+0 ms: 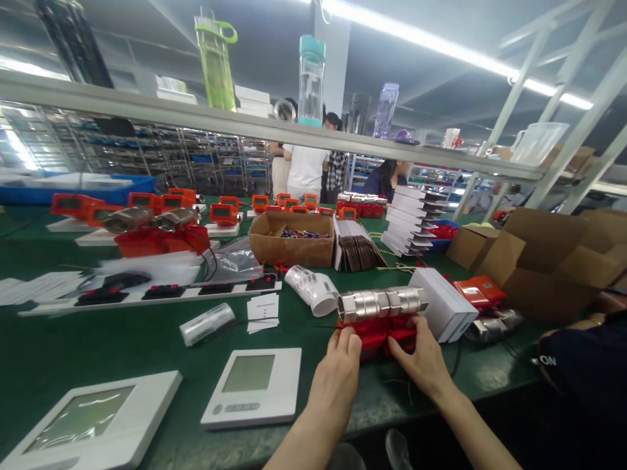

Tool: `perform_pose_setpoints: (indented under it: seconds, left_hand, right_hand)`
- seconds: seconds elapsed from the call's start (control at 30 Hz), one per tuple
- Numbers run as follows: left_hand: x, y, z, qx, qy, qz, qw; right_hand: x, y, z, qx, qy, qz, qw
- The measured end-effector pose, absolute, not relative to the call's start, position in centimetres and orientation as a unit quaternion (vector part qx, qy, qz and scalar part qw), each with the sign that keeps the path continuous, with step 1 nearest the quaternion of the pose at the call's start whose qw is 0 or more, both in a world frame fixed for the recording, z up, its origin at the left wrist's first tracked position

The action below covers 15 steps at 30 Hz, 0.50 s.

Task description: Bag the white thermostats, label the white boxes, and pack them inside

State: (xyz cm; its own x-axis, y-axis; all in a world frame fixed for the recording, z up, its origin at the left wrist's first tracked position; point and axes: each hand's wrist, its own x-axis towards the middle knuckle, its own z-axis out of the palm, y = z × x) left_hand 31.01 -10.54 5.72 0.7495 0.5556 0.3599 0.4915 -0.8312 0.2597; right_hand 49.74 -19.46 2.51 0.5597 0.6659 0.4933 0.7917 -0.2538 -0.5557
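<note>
Two red devices with silver metal pipe fittings [382, 304] stand side by side near the table's front edge, fittings on top. Against the left device's red housing [371, 343] are the curled fingers of my left hand [337, 375], close to a thin black cable. My right hand [422, 358] grips the right device's red housing [402, 331], thumb in front and fingers at its right side. The undersides of both housings are hidden. Just right of them stands a white box [442, 305]. A clear plastic-wrapped white roll [312, 290] lies behind to the left.
Two white display panels [255, 385] lie at front left, with small printed cards [263, 313] beyond. A power strip [151, 295], a cardboard box [291, 241] and orange display units [224, 211] sit farther back. A co-worker's sleeve [582, 372] is at right. A shelf [264, 127] spans above.
</note>
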Motion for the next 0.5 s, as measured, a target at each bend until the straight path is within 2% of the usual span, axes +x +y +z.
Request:
perform_pose_setpoints:
  seconds: [0.33,0.5]
  left_hand:
    - [30.4,-10.4,6.5,0.934,0.268,0.220,0.090]
    - [28.2,-11.4,7.1,0.946,0.228,0.216,0.080]
  right_hand:
    - [48.9,-19.5,2.2,-0.816,-0.412,-0.060,0.401]
    - [49.5,-19.7,1.8,-0.840,-0.394,-0.053,0.370]
